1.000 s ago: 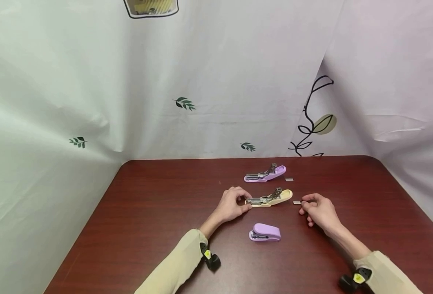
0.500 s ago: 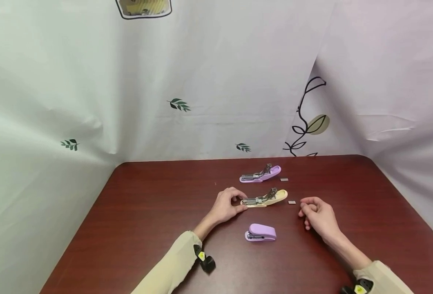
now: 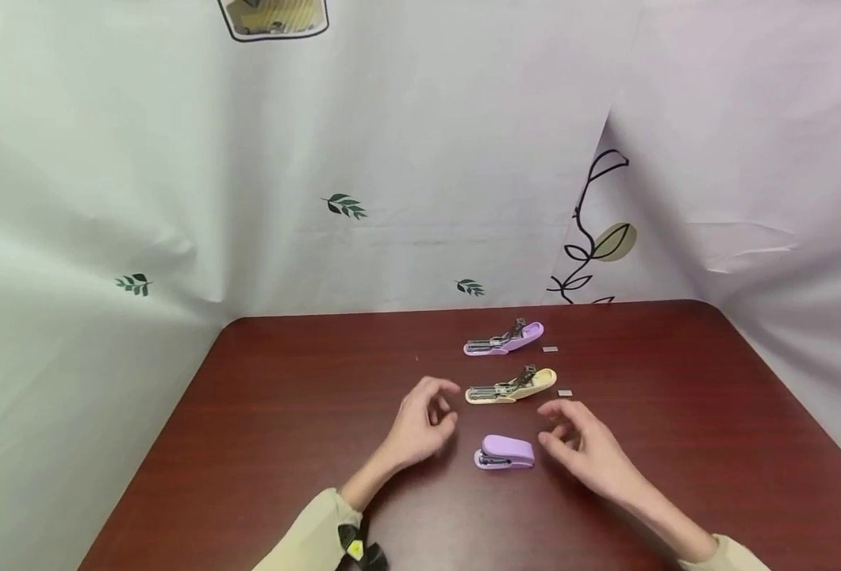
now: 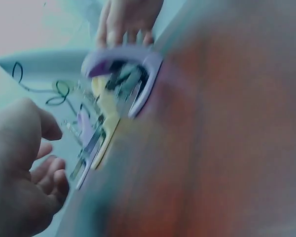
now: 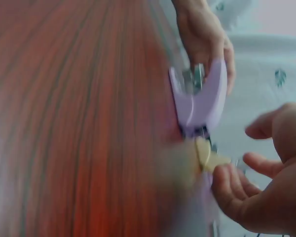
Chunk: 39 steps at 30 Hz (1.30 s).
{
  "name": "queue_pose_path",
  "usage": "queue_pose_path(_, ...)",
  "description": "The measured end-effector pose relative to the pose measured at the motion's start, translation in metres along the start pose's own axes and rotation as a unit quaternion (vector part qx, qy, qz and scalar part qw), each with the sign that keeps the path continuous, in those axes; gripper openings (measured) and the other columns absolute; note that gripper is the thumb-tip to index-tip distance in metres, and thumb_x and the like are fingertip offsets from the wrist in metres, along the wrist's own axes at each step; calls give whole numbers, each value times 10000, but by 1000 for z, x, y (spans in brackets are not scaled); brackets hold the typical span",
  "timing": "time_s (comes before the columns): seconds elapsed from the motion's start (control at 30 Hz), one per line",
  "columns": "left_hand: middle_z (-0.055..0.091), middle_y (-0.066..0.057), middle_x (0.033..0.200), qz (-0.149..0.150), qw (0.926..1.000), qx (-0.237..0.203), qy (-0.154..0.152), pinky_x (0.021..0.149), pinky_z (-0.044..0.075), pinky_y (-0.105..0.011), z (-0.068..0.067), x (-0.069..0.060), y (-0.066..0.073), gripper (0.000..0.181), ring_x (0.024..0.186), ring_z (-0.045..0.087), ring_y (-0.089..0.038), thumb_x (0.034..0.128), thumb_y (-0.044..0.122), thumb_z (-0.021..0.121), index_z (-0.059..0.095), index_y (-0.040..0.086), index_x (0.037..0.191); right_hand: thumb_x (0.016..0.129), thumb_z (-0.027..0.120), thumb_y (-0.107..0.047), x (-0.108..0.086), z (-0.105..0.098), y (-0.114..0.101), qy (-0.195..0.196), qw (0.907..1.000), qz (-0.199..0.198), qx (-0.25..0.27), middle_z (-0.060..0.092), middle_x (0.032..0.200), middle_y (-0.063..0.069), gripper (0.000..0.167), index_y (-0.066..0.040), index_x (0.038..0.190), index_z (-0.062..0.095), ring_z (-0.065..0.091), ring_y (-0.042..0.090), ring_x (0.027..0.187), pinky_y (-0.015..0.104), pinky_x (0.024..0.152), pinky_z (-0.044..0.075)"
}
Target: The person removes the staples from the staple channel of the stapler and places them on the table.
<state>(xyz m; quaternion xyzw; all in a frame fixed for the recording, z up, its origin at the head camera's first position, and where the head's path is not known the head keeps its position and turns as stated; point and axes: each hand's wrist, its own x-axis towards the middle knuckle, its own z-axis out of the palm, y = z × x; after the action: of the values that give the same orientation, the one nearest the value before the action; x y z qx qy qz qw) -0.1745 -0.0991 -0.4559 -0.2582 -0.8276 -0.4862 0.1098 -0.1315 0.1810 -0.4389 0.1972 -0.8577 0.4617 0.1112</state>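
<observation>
A closed purple stapler (image 3: 508, 451) lies on the table between the two hands; it also shows large in the left wrist view (image 4: 123, 57). Left of it, the left hand (image 3: 423, 424) hovers with loosely bent fingers and touches nothing. On the other side the right hand (image 3: 585, 448) is close to the stapler's right end, its fingers relaxed and holding nothing. Beyond them a cream stapler (image 3: 509, 387) lies opened out, with its metal magazine showing. Farther back is a purple stapler (image 3: 504, 339), opened out the same way.
A small strip of staples (image 3: 565, 393) lies right of the cream stapler. Another staple strip (image 3: 550, 349) is beside the far purple stapler. The dark red wooden table (image 3: 306, 396) ends at a pale curtain (image 3: 406, 159) behind and at the sides.
The left hand has let go of the cream stapler and drawn back toward the near side. The right hand has moved left and nearer, from the staple strip toward the closed purple stapler.
</observation>
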Motion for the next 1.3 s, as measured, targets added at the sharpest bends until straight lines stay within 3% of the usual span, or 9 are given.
queue_pose_path(0.1,587,-92,942,-192,9975,-295,-612,621,481,-239,3,-16,9,413,723,566,-167,767,-54,707,609,-21,1168,785,781,17,-3,7,-8,-99,9979,-610,-203,570,1026,71,407,-60,1154,627,565,104,760,274,610,492)
queue_pose_path(0.2,599,-100,1003,-189,9956,-276,-879,664,482,-235,9,-26,13,462,810,582,-188,748,-18,757,603,-9,1183,757,804,4,-4,14,-16,-133,9934,-1011,-520,545,1091,51,472,-77,1185,622,541,153,862,300,678,490)
queue_pose_path(0.33,612,-79,1019,84,9968,9,-791,749,480,-249,18,-32,15,491,860,582,-174,714,37,817,618,19,1163,735,830,-20,-4,24,-22,-130,9876,-1252,-933,529,1147,-3,498,-107,1184,632,472,166,985,346,765,450)
queue_pose_path(0.53,622,-25,981,309,9967,387,-644,811,440,-255,28,-35,16,459,865,559,-130,701,94,864,650,91,1107,729,845,-40,-4,34,-25,-151,9830,-1440,-1133,534,1124,-10,485,-132,1162,649,439,163,969,349,757,431)
queue_pose_path(0.8,631,34,906,256,9950,899,-355,759,394,-231,37,-35,19,340,824,503,-88,705,111,884,710,116,997,725,869,-79,-1,39,-30,-114,9778,-1500,-1459,558,1069,-50,464,-192,1133,679,468,164,923,364,724,403)
queue_pose_path(1.3,656,90,821,266,9931,1124,-188,708,382,-198,40,-33,19,228,769,508,-53,688,102,898,765,137,870,763,827,-28,1,39,-35,-347,9778,-1342,-1569,586,969,-126,401,-216,1085,679,492,119,864,334,675,422)
